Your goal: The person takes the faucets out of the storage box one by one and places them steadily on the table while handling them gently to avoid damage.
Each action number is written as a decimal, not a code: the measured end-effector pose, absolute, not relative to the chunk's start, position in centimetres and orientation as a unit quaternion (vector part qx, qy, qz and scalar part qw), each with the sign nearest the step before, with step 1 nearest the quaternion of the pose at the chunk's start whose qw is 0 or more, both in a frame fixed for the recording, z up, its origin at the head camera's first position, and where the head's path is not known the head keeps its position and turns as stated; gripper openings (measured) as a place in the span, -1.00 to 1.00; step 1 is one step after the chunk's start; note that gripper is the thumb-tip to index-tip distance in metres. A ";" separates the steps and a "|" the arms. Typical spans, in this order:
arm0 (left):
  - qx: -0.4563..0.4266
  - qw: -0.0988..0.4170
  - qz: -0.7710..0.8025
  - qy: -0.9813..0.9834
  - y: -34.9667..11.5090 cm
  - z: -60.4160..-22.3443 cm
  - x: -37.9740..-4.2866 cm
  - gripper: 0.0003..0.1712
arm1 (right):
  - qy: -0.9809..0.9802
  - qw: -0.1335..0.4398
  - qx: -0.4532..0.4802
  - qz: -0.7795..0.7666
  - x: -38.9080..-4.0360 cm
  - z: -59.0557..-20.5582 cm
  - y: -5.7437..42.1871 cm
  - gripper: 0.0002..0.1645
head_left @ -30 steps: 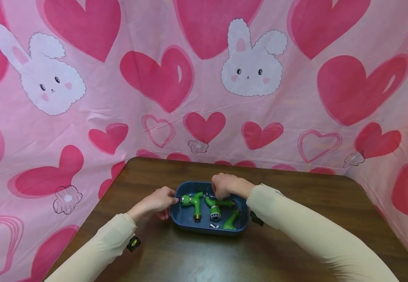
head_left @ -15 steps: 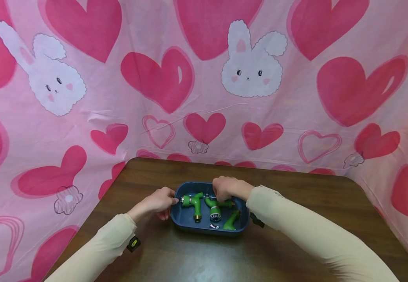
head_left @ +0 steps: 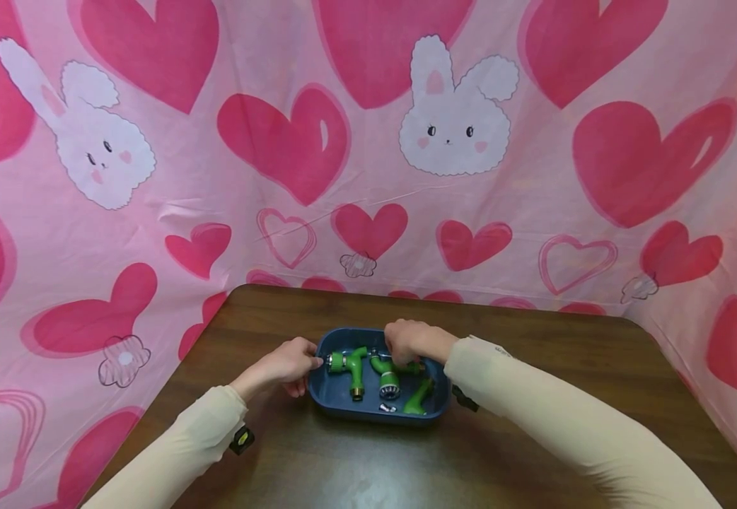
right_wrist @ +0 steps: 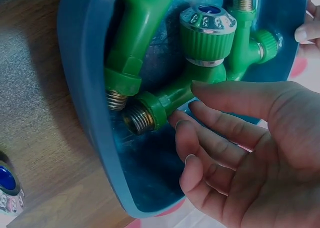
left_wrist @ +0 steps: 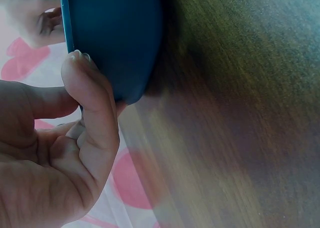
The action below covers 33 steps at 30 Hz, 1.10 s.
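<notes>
The middle green tap (right_wrist: 205, 71) lies in the blue basin (head_left: 376, 417), between the left tap (head_left: 356, 369) and the right tap (head_left: 416, 402); its knob faces the person, and its threaded end runs off toward the basin's right side.

The right hand (head_left: 408, 338) reaches in over the far rim; its thumb lies against the tap's neck, the other fingers loosely curled beside it, though whether they truly pinch it I cannot tell; the left hand (head_left: 284, 362) pinches the basin's left rim between thumb and fingers.

The step in hand looks like taking hold of, or placing, this one tap while the basin is steadied; the next move seems to call for a definite grip or a clean release, clear of the neighbouring threads.

A small chrome piece (head_left: 387, 407) lies nearby; the basin stands on a wooden table (head_left: 292, 463).
</notes>
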<state>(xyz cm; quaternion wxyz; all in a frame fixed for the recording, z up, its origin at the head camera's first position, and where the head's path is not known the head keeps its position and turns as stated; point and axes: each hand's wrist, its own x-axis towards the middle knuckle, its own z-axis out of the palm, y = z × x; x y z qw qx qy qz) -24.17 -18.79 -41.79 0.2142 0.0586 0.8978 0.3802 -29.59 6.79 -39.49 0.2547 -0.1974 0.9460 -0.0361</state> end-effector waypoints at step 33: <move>0.054 0.218 0.390 0.893 -18.9 -41.8 -24.2 -0.76 | 0.947 0.236 -0.217 -0.001 -29.1 -40.5 5.9 -0.82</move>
